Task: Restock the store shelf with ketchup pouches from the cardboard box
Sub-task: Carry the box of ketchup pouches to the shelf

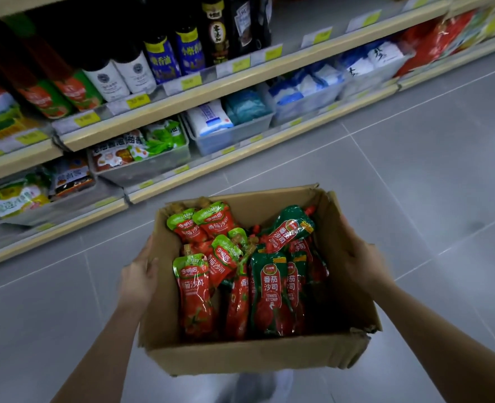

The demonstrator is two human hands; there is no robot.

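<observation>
While both hands grip it from opposite sides, the scene reads as follows.

Cardboard box (249,356): open-topped, held in the air above the grey tiled floor (429,158), its near wall facing the camera and its right rear flap torn at the corner.

Left hand (138,279): pressed flat against the box's left outer wall, fingers wrapped toward the far edge, grasping the box.

Right hand (362,257): clasped over the box's right wall, fingers curled along the rim, also grasping the box.

Ketchup pouches (240,271): loose inside the box, between the two hands and touching neither; they lie overlapping one another.

Light-green-topped pouches (192,289): on the left half of the box, closest to the left hand, separated from it by the cardboard wall.

Dark-green pouches (271,289): on the right half, marked "TOMATO KETCHUP", nearer the right hand; one lies tilted across the far right corner.

Store shelf (240,80): ahead of the box and well apart from it, running diagonally, with yellow price tags along its edges.

Upper tier: dark bottles (162,58) and red-and-green packs.

Lower tier: grey bins (141,167) holding bagged goods, white and blue bags further right.
</observation>
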